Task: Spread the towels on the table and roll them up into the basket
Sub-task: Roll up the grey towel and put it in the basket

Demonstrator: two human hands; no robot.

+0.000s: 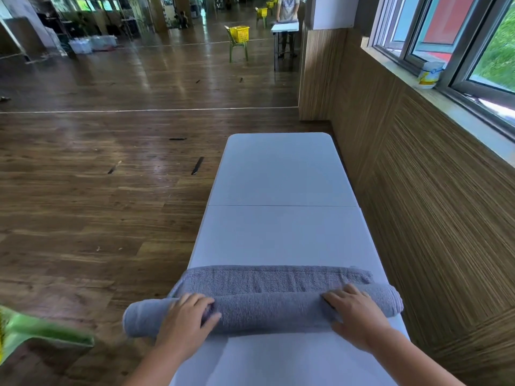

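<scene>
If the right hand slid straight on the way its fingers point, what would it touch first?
Probably the flat, unrolled strip of the grey towel just beyond the roll under the right hand.

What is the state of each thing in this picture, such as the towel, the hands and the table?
towel: mostly rolled, a flat strip left beyond the roll, left end overhanging the table.
left hand: fingers curled round the roll.
right hand: fingers laid over the roll, pressing.
table: unfolded, bearing the towel.
yellow basket: far off, on a green chair.
</scene>
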